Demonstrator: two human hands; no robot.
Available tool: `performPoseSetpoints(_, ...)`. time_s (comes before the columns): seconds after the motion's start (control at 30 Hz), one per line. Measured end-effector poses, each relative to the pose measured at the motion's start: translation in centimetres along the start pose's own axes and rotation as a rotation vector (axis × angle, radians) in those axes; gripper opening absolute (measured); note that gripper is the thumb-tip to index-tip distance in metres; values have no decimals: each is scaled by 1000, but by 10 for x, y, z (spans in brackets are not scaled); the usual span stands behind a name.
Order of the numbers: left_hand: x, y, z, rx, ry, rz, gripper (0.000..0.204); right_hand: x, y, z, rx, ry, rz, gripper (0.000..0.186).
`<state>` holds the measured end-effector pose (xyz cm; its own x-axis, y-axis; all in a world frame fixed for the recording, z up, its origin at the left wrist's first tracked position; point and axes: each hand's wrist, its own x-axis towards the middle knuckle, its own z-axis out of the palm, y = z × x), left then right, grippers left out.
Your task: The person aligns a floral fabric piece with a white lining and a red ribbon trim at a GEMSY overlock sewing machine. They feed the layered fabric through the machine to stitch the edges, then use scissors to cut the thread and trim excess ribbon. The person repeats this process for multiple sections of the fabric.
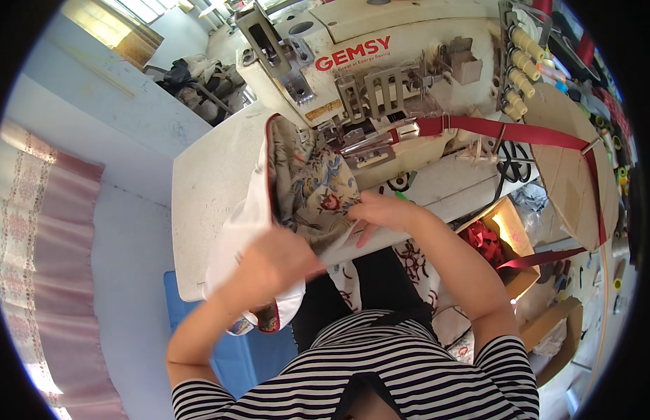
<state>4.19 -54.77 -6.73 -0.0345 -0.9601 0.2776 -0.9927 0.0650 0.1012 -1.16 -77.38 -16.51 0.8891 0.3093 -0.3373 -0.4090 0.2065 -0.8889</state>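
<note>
A piece of floral fabric [325, 182] with a white side and red edging lies on the sewing machine's white table, draped over the front edge. My left hand [276, 259] is motion-blurred against the white cloth at the left; I cannot tell what its fingers hold. At the right, my right hand [372, 213] pinches the fabric's edge at the table front. Behind the fabric, the machine's metal folder [367, 140] has red binding tape [507, 129] running into it from the right.
Yellowish tension knobs [522, 70] line the machine's right. A cardboard disc [563, 175] stands beside the table, above a box [521, 259] of red tape. A blue stool [234, 371] is beside me. A pink curtain [73, 245] hangs at left; piled cloth [199, 87] lies behind.
</note>
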Motion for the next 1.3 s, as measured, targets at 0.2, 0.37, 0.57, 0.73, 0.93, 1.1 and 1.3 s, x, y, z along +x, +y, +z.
performPoseSetpoints(0.2, -35, 74, 38, -843, -279, -158, 36, -14, 41, 40, -209, -53, -47, 41)
performPoseSetpoints(0.37, -90, 52, 81, -639, -504, -610, 71, -25, 31, 76, 41, 26, -493, 42)
performPoseSetpoints(0.57, -98, -16, 13, 165, -324, -529, 38, -53, -18, 59, 703, -42, -535, 38)
performPoseSetpoints(0.73, -69, -120, -76, 26, 33, -770, 35, -35, 25, 72, 506, -59, -417, 39)
performPoseSetpoints(0.93, -126, -199, -26, -384, -47, -1048, 32, -28, 102, 55, 419, 139, -171, 39)
performPoseSetpoints(1.1, -231, -160, -18, -523, -126, -1266, 30, -47, 48, 40, -118, 167, -189, 48)
performPoseSetpoints(1.3, -151, -79, -49, -167, 441, -1237, 22, -21, 24, 25, 0, 310, -365, 45)
